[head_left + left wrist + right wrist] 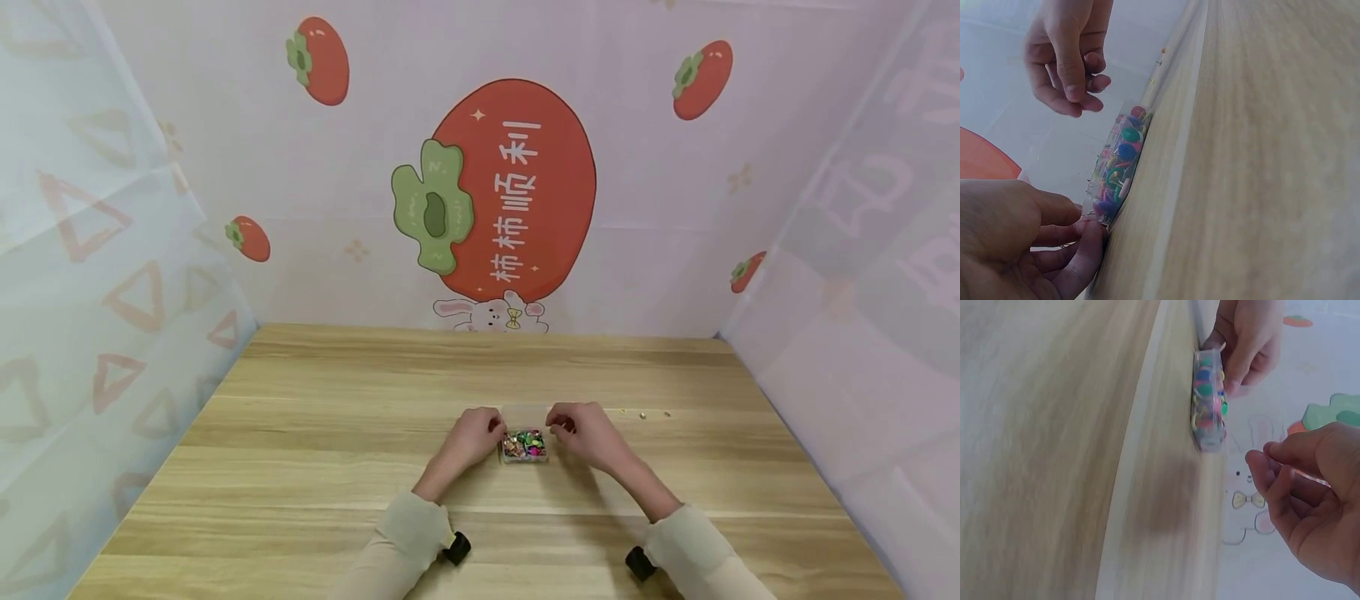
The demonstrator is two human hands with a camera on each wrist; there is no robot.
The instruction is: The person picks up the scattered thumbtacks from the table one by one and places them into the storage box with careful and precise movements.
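Note:
A small clear plastic box of colourful thumbtacks sits on the table. Its compartments hold mixed colours, and a see-through lid seems to stand raised along the far side. At the box's left end my left hand pinches the edge between thumb and fingers. The thumbtacks show through the box wall in the left wrist view. My right hand hovers just off the box's right end, fingers loosely bent. In the right wrist view, the right thumb and index fingertip lie close together, with nothing visible between them.
A few tiny pieces lie in a row on the wooden table, right of the box. A printed backdrop rises behind the table's far edge, with side sheets at left and right.

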